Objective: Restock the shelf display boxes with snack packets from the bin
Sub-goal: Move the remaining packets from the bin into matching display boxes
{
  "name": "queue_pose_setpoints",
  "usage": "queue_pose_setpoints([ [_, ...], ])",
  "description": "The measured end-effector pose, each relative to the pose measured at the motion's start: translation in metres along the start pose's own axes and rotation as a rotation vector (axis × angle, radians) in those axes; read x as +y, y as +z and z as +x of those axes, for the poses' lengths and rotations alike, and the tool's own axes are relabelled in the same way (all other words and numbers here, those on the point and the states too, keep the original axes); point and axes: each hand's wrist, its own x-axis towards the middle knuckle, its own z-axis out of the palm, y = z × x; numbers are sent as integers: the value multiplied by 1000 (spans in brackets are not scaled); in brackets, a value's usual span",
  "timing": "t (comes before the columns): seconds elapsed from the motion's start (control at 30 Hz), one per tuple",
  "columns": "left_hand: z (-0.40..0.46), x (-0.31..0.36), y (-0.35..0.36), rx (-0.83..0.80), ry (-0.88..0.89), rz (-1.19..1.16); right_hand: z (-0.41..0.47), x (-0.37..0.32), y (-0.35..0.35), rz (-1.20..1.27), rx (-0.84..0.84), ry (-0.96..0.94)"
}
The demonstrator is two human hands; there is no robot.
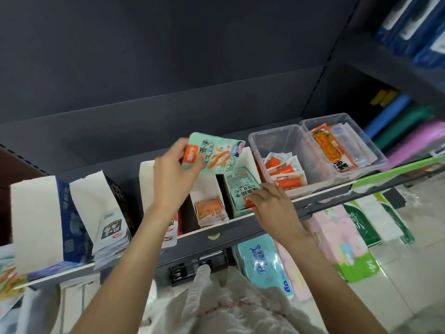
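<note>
Nearest, both forearms reach up to the shelf (240, 227). The right hand (269, 201) rests on the mint packets standing in the mint display box (237, 189) at the shelf's front edge; its fingers curl over their lower corner, though whether they pinch is hidden. Left of that box, the left hand (173, 174) grips a mint snack packet (216, 154), blurred, tilted above the box. Right of the box, two clear bins (313, 150) hold orange packets, print unreadable.

2 tubs (313, 150) right of display boxes (212, 189).
</note>
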Motion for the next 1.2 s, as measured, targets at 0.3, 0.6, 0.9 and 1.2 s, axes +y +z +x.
queue_pose_setpoints([
  [0.3, 20, 12, 77, -394, 490, 720, -12, -1, 5, 12, 26, 14],
  [0.6, -4, -18, 92, -702, 303, 698, -26, 5, 3, 123, 186, 134],
  [0.9, -69, -22, 8, -27, 39, 178, -18, -15, -28, 472, 296, 117],
  [1.2, -194, -82, -118, 3, -215, 452, 6, -150, -38, 614, -195, -427],
])
